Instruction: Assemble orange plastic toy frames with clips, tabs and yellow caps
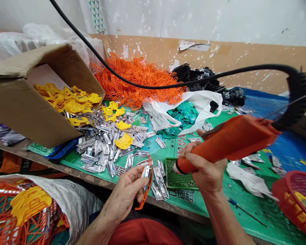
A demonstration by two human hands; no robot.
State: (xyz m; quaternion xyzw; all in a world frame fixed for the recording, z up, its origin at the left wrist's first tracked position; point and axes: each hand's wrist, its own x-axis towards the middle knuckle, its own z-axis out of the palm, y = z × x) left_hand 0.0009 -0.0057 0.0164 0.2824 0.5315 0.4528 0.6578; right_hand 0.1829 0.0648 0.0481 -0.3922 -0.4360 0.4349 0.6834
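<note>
Orange plastic lattice strip (150, 183) pinched in the left hand (126, 194)
Fingers partly hide it; the right hand (206, 173) grips an orange corded tool (232, 144).

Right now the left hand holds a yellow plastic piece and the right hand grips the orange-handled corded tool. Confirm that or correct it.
Wrong on one point: the left hand holds an orange plastic lattice piece with a silver metal strip, as the head view shows. The right hand does grip the orange-handled corded tool.
</note>
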